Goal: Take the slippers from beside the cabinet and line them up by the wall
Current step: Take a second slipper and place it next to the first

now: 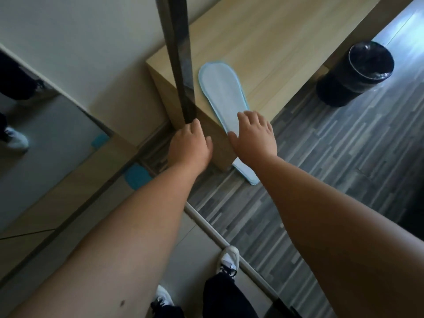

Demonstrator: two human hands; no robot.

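Note:
Flat pale-blue slippers [223, 92], soles outward and stacked together, stand on end against the light wooden cabinet [275, 42], their lower end on the grey plank floor. My right hand [253, 136] lies over their lower half with fingers spread and the thumb at the slippers' left edge, not closed around them. At the cabinet's near corner, my left hand [189, 145] has its fingertips against the bottom of a dark vertical post [181, 65]. It holds nothing that I can see.
A black bin [358, 72] with a plastic liner stands on the floor right of the cabinet. A mirror [34, 134] on the wall fills the left. A pale threshold strip [213, 232] runs diagonally past my white-shoed feet [227, 260].

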